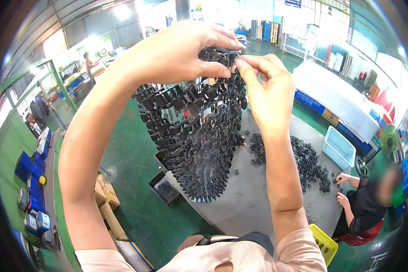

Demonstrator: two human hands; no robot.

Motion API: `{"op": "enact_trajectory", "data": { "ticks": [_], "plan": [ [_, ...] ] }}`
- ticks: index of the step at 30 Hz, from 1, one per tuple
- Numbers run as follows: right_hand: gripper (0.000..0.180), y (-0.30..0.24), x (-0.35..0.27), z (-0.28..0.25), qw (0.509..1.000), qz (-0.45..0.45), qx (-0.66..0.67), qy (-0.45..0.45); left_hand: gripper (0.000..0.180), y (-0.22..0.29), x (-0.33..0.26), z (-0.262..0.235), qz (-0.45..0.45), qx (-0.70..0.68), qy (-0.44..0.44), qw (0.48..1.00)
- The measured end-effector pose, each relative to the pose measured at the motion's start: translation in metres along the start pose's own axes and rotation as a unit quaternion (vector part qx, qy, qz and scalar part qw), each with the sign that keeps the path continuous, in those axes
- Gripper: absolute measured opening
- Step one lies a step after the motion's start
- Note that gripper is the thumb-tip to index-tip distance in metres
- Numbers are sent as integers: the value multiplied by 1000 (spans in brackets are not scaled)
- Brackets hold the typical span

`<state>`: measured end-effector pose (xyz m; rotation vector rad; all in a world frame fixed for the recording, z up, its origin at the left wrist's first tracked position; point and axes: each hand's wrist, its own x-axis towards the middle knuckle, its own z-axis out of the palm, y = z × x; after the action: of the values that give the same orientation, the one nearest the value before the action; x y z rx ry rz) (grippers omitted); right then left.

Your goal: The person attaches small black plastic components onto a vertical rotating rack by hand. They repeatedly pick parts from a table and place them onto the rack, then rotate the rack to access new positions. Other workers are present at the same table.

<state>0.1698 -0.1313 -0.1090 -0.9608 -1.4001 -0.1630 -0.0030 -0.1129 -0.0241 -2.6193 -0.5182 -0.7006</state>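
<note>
Two-handed, held up a big bunch of black plastic pieces, left hand and right hand pinched shut on its top, seemingly mid-picking, needing a careful little tug next.

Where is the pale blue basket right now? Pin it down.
In the head view the pale blue basket sits right of centre on the grey table, beside the pile of black parts and above the seated person's hands.

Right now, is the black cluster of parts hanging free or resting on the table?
Hanging free. Both hands, left and right, pinch the black cluster at its top, and it dangles above the grey table.
</note>
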Motion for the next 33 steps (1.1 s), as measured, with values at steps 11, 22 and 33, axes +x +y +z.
{"op": "enact_trajectory", "data": {
  "ticks": [11,22,33],
  "plan": [
    [11,51,19,-16,956,95,248,-122,48,-7,12,4,-123,8,-78,989],
    [30,161,48,-77,928,127,-313,-154,53,-20,16,4,-106,-29,-106,988],
    [13,53,24,21,998,-59,-30,24,51,12,46,-8,-53,33,-167,984]
  ]
}}
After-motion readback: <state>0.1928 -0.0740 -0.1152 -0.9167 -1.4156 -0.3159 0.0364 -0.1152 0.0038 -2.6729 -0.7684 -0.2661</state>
